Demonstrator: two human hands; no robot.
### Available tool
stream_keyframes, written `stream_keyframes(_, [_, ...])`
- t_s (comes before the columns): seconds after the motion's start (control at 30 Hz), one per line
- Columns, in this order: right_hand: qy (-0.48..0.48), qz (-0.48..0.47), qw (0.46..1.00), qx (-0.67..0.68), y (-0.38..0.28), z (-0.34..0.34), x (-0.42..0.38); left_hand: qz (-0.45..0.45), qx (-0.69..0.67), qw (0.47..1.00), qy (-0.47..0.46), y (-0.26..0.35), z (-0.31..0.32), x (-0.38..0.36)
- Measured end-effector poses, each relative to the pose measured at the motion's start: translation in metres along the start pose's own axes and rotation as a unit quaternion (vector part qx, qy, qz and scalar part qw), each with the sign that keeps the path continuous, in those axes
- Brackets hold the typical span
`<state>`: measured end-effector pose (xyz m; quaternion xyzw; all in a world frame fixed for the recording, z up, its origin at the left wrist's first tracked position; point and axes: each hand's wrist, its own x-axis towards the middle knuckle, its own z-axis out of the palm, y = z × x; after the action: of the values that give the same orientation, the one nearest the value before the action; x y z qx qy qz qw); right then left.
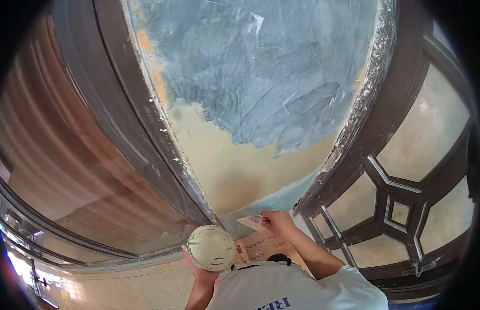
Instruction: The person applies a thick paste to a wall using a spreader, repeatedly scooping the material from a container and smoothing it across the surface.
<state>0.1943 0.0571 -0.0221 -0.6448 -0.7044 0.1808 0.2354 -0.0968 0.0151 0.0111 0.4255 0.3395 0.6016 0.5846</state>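
My left hand (203, 273) is wrapped round the side and underside of a round tub of putty (212, 249), seen from above. The putty on top is cream-coloured with dark streaks. To the right, my right hand (279, 223) grips a putty knife (252, 222) whose pale flat blade points left, close to the lower wall. In front of me the wall (250, 77) carries a smeared grey-blue coat in its upper part. Below that coat is a yellowish stretch of wall (235, 178), with a bluish band along its bottom.
At the left stands a dark-framed glass panel (85, 155) with a brown curtain behind it. A dark door with pale panes (423, 129) is at the right. Paint-spotted frame edges (372, 77) border the wall. Printed cardboard (263, 245) and tiles (131, 292) lie below.
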Motion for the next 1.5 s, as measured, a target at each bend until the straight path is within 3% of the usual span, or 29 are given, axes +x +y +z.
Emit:
stream_keyframes(0.03, [0.008, 0.021, 0.999, 0.029, 0.004, 0.000, 0.004, -0.001, 0.000, 1.000, 0.000, -0.002, 0.005, 0.001])
stream_keyframes(0.1, [0.016, 0.041, 0.997, 0.059, 0.011, 0.002, 0.012, -0.068, -0.137, 0.988, -0.008, -0.005, 0.012, 0.003])
stream_keyframes(0.17, [0.094, 0.023, 0.970, 0.223, 0.016, 0.004, 0.022, -0.132, -0.269, 0.954, -0.017, -0.008, 0.020, 0.007])
stream_keyframes(0.2, [0.095, 0.023, 0.969, 0.225, 0.018, 0.004, 0.025, -0.164, -0.332, 0.929, -0.022, -0.009, 0.026, 0.008])
stream_keyframes(0.27, [0.116, 0.057, 0.920, 0.370, 0.025, 0.000, 0.027, -0.172, -0.310, 0.935, -0.001, -0.014, 0.039, 0.009])
stream_keyframes(0.3, [0.118, 0.057, 0.919, 0.372, 0.032, -0.001, 0.026, -0.180, -0.288, 0.940, 0.021, -0.016, 0.045, 0.009])
stream_keyframes(0.37, [0.125, 0.078, 0.816, 0.559, 0.046, -0.002, 0.021, -0.189, -0.295, 0.936, 0.036, -0.025, 0.054, 0.012])
stream_keyframes(0.4, [0.125, 0.079, 0.815, 0.561, 0.055, -0.001, 0.016, -0.197, -0.304, 0.930, 0.052, -0.027, 0.061, 0.011])
stream_keyframes(0.47, [0.126, 0.213, 0.734, 0.633, 0.076, -0.005, 0.008, -0.203, -0.330, 0.920, 0.057, -0.029, 0.075, 0.009])
stream_keyframes(0.5, [0.125, 0.213, 0.734, 0.633, 0.086, -0.009, 0.007, -0.208, -0.356, 0.909, 0.061, -0.030, 0.082, 0.008])
stream_keyframes(0.57, [0.145, 0.298, 0.681, 0.653, 0.105, -0.016, 0.008, -0.211, -0.360, 0.906, 0.063, -0.036, 0.091, 0.003])
stream_keyframes(0.7, [0.214, 0.228, 0.640, 0.702, 0.119, -0.062, 0.037, -0.195, -0.333, 0.922, 0.021, -0.037, 0.114, -0.006])
stream_keyframes(0.83, [0.231, 0.198, 0.670, 0.677, 0.134, -0.090, 0.069, -0.197, -0.353, 0.914, 0.010, -0.041, 0.131, -0.013])
stream_keyframes(0.93, [0.201, 0.211, 0.709, 0.642, 0.164, -0.071, 0.077, -0.207, -0.349, 0.911, 0.068, -0.047, 0.143, -0.019])
stream_keyframes(1.0, [0.171, 0.238, 0.715, 0.635, 0.189, -0.047, 0.066, -0.144, -0.216, 0.965, 0.019, -0.053, 0.147, -0.023])
stream_keyframes(1.03, [0.141, 0.264, 0.720, 0.627, 0.199, -0.036, 0.059, -0.187, -0.312, 0.928, 0.076, -0.053, 0.152, -0.024])
stream_keyframes(1.17, [0.129, 0.350, 0.659, 0.653, 0.224, -0.004, 0.025, -0.159, -0.298, 0.939, 0.057, -0.057, 0.164, -0.029])
stream_keyframes(1.27, [0.137, 0.319, 0.655, 0.671, 0.227, -0.017, 0.022, -0.155, -0.328, 0.931, 0.044, -0.063, 0.168, -0.028])
stream_keyframes(1.33, [0.265, 0.249, 0.632, 0.684, 0.225, -0.046, 0.042, -0.157, -0.320, 0.932, 0.069, -0.066, 0.172, -0.029])
stream_keyframes(1.4, [0.274, 0.224, 0.635, 0.687, 0.214, -0.087, 0.060, -0.161, -0.303, 0.932, 0.117, -0.071, 0.178, -0.029])
stream_keyframes(1.5, [0.267, 0.191, 0.643, 0.692, 0.226, -0.103, 0.072, -0.164, -0.299, 0.934, 0.108, -0.082, 0.187, -0.026])
